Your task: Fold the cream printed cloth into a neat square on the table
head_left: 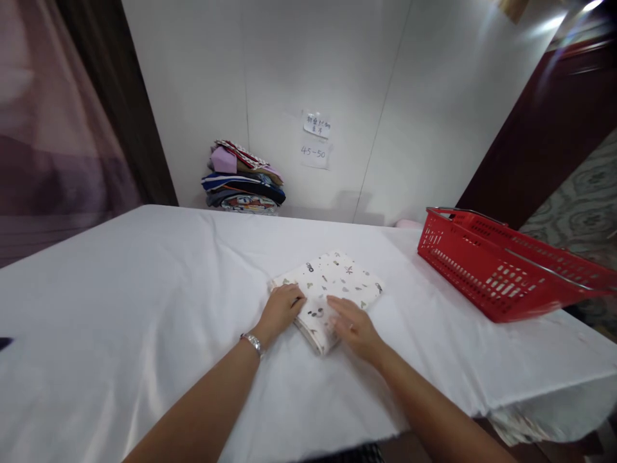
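A folded white cloth (337, 283) with small printed figures lies on the white table cover (144, 289), near the middle. My left hand (281, 308), with a watch on its wrist, rests on the cloth's near left edge, fingers curled over it. My right hand (354, 326) lies flat on the cloth's near right corner, fingers spread. Neither hand lifts the cloth.
A red plastic basket (506, 270) with a metal handle sits at the right side of the table. A stack of folded clothes (243, 180) stands against the white wall at the back. Two paper notes (315, 140) hang on the wall. The table's front edge runs close below my arms.
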`<state>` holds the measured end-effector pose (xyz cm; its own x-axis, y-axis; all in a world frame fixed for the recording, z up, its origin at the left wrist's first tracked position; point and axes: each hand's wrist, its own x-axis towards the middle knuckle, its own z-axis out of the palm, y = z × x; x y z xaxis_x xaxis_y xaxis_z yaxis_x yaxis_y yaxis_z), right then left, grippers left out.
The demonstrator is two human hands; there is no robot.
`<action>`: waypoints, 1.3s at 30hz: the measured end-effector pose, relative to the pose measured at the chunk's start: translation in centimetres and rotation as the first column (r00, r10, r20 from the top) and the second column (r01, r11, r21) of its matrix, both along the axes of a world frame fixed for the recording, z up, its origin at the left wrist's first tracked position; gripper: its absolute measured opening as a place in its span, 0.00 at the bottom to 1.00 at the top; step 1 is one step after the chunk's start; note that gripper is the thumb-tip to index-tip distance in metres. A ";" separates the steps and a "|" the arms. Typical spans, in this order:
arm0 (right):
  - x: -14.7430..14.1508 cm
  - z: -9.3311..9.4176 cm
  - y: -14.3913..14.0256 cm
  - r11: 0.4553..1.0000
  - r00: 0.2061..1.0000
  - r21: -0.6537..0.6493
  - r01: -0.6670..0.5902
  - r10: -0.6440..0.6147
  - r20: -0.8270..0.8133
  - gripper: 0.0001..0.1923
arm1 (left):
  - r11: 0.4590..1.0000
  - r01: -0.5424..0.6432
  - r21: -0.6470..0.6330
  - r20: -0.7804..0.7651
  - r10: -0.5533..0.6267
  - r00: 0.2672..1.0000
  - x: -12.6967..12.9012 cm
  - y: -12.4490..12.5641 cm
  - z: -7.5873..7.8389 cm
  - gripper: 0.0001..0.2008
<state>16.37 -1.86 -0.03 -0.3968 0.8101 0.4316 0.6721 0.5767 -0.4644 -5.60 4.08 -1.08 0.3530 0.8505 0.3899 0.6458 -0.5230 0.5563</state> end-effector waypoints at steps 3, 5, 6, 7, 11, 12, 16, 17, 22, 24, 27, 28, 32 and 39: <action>2.5 -0.2 2.9 0.984 0.979 -0.033 0.176 -0.171 0.110 0.21 | 1.000 -0.012 -0.014 0.014 0.012 1.000 0.1 -0.1 0.1 0.09; 3.7 -0.7 4.3 0.954 0.947 -0.118 0.277 -0.250 0.200 0.21 | 1.000 -0.014 -0.016 0.018 0.014 1.000 0.1 -0.1 0.1 0.08; 4.1 -1.0 4.8 0.940 0.939 -0.156 0.302 -0.266 0.219 0.22 | 1.000 -0.013 -0.016 0.017 0.013 1.000 0.1 -0.1 0.1 0.08; 4.4 -1.3 5.2 0.934 0.940 -0.185 0.305 -0.265 0.215 0.22 | 1.000 -0.010 -0.013 0.015 0.010 1.000 0.0 -0.1 0.1 0.08; 5.8 -2.6 6.1 0.937 0.947 -0.142 0.319 -0.311 0.075 0.20 | 1.000 0.003 -0.002 0.012 -0.003 1.000 0.0 0.0 0.3 0.08; 6.4 -2.8 6.4 0.918 0.925 -0.117 0.380 -0.379 0.028 0.20 | 1.000 0.000 -0.005 0.009 0.000 1.000 0.0 0.0 0.4 0.08; 9.0 -3.3 7.9 0.753 0.756 -0.223 0.619 -0.648 -0.092 0.25 | 1.000 -0.013 -0.026 -0.023 0.013 1.000 0.1 -0.1 0.4 0.09; 9.6 -3.4 8.3 0.729 0.736 -0.268 0.630 -0.671 -0.096 0.27 | 1.000 -0.015 -0.020 -0.025 0.015 1.000 0.1 -0.1 0.3 0.09; 10.8 -3.3 9.9 0.681 0.696 -0.361 0.637 -0.709 -0.110 0.30 | 0.973 -0.211 0.091 0.065 0.206 0.976 -1.0 1.0 -0.7 0.10; 11.0 -3.5 10.3 0.671 0.682 -0.378 0.638 -0.720 -0.127 0.29 | 0.945 -0.318 0.077 0.097 0.310 0.946 -1.7 1.7 -1.3 0.12; 11.4 -3.6 11.2 0.675 0.677 -0.392 0.625 -0.719 -0.158 0.27 | 0.928 -0.373 -0.022 0.120 0.373 0.920 -2.6 2.5 -1.9 0.15; 11.6 -3.6 11.7 0.676 0.675 -0.392 0.624 -0.719 -0.167 0.26 | 0.929 -0.367 -0.054 0.127 0.371 0.920 -2.7 2.5 -2.0 0.15; 12.7 -2.6 14.4 0.666 0.655 -0.361 0.652 -0.735 -0.173 0.28 | 0.941 -0.307 -0.141 0.121 0.324 0.938 -1.7 1.5 -1.4 0.13; 8.7 -0.7 15.8 0.783 0.794 -0.220 0.582 -0.606 -0.053 0.25 | 0.964 -0.197 -0.180 0.128 0.222 0.967 0.0 -0.4 -0.4 0.11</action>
<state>25.04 13.90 -0.77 0.2319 0.9363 0.2637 0.7884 -0.0221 -0.6148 -5.60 3.67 -1.53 0.1099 0.9558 0.2726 0.6364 -0.2783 0.7194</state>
